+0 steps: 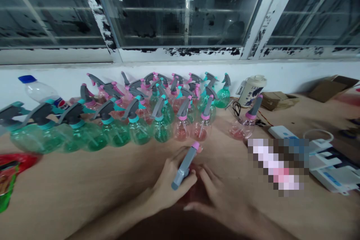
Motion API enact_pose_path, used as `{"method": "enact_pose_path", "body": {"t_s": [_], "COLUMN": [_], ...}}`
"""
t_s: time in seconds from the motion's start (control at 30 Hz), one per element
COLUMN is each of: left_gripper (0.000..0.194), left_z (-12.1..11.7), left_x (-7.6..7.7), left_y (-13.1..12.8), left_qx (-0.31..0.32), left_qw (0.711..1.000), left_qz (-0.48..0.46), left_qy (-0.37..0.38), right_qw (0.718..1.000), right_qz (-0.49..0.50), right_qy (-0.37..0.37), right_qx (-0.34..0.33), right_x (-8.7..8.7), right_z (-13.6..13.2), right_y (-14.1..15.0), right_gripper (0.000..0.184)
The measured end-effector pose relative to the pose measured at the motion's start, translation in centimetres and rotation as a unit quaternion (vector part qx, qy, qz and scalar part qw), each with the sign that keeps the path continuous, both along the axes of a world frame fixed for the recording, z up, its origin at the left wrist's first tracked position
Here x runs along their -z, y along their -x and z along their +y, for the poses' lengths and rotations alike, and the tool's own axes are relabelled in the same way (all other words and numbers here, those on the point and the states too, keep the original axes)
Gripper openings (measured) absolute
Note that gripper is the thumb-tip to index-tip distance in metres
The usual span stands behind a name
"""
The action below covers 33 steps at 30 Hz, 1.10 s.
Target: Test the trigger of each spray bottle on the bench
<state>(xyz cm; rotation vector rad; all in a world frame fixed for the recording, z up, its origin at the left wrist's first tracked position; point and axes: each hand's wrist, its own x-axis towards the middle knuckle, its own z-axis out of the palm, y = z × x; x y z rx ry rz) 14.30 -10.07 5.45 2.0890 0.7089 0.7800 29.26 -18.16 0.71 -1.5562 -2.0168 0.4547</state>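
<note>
Near the front of the table, a spray bottle (187, 165) with a grey trigger head and pink nozzle is between my hands. My left hand (166, 175) is closed around the neck, just below the spray head. Curved against the side of the reddish see-through body is my right hand (218, 191), thumb toward me. Both hands hide much of the body. Beyond them stand similar bottles: a front row of green ones (140, 131) with teal collars, then pink ones (182, 127). Another pink spray bottle (242, 129) stands apart on the right.
More spray bottles crowd behind the front row, against the wall. A clear drink bottle (39, 89) leans at left, above a red and green packet (14, 172). At right are a printed cup (253, 90), cardboard boxes (333, 87), cables and white power strips (327, 168).
</note>
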Motion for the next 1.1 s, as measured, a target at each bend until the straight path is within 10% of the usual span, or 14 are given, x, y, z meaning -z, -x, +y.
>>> {"method": "enact_pose_path", "body": {"t_s": [0.13, 0.43, 1.1], "left_gripper": [0.034, 0.030, 0.021], "left_z": [1.2, 2.3, 2.1], "left_x": [0.7, 1.6, 1.6], "left_y": [0.4, 0.6, 0.6], "left_qx": [-0.068, -0.079, -0.062], "left_qw": [0.997, 0.997, 0.997], "left_qz": [0.023, -0.023, -0.038], "left_qy": [0.004, 0.004, 0.006], "right_qw": [0.999, 0.990, 0.982], "right_qz": [0.019, -0.035, -0.122], "right_qy": [-0.019, -0.139, -0.141], "right_qx": [-0.046, -0.002, 0.038], "right_x": [-0.2, 6.8, 6.8], "right_z": [3.0, 5.1, 4.8], "right_y": [-3.7, -3.6, -3.3], "right_gripper": [0.039, 0.034, 0.036]}}
